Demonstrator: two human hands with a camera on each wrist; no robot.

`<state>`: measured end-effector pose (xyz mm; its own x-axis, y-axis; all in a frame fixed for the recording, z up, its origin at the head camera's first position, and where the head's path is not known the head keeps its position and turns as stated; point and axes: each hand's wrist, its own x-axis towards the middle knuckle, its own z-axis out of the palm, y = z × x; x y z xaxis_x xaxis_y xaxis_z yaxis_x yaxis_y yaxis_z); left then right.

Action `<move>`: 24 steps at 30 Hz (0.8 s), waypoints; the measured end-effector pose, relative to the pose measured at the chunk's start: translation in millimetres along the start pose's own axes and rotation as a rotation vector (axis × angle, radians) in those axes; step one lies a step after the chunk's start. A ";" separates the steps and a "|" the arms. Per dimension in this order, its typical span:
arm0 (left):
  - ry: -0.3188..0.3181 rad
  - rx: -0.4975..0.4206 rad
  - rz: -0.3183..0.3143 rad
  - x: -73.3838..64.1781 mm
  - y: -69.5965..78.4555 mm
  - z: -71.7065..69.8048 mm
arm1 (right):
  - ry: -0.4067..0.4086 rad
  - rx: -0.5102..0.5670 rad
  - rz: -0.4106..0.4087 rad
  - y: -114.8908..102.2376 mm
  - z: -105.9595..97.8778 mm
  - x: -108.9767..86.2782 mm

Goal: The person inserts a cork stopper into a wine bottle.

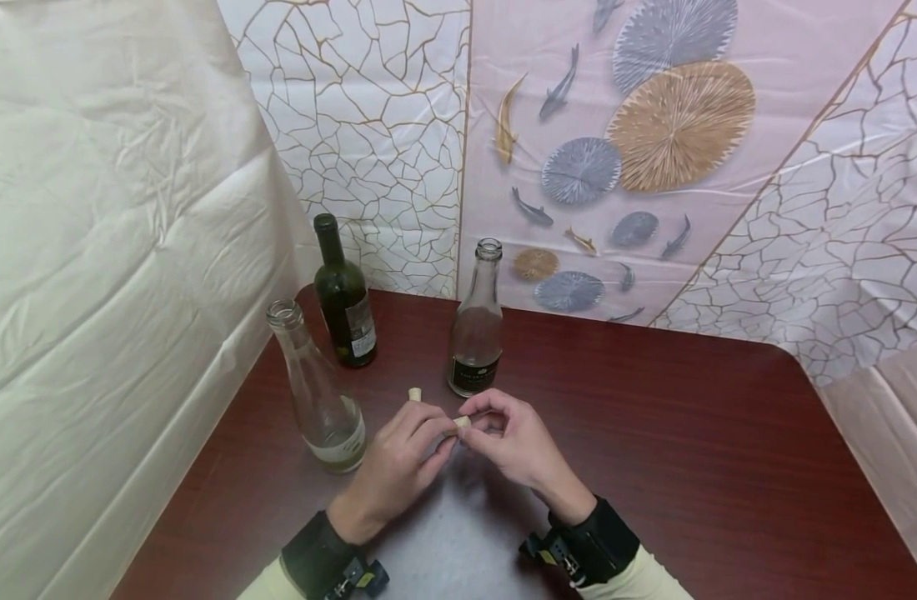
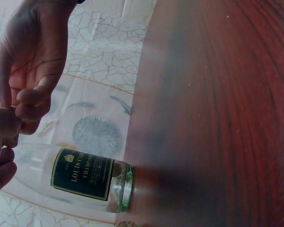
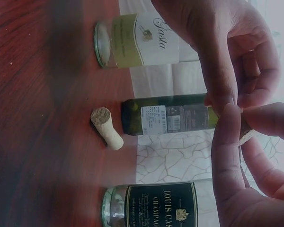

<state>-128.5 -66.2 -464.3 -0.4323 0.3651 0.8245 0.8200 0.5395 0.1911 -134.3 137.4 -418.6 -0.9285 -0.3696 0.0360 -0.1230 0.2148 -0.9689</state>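
Observation:
Above the table, in the head view, my left hand (image 1: 404,450) and my right hand (image 1: 520,440) meet at a small pale cork (image 1: 463,422). Fingertips of both hands pinch it, hiding much of it. In the right wrist view a sliver of this cork (image 3: 246,135) shows between the fingers. A second cork (image 3: 108,129), flared at one end, lies on its side on the table beyond the left hand. Just behind the hands stands a clear bottle with a black label (image 1: 475,350), its mouth uncovered.
A clear bottle with a pale label (image 1: 327,417) stands left of my left hand. Behind it is a dark green bottle (image 1: 343,300). The reddish-brown table (image 1: 691,442) extends to the right, and patterned cloth (image 1: 383,125) hangs along its back edge.

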 end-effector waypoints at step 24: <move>-0.090 -0.049 -0.135 13.6 -1.8 5.4 | 0.161 0.003 0.086 6.2 -6.9 -8.8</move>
<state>-137.8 -58.2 -456.3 -0.5700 0.3598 0.7387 0.7686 0.5514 0.3245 -129.3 148.2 -423.2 -0.9797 -0.2003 -0.0085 -0.0401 0.2370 -0.9707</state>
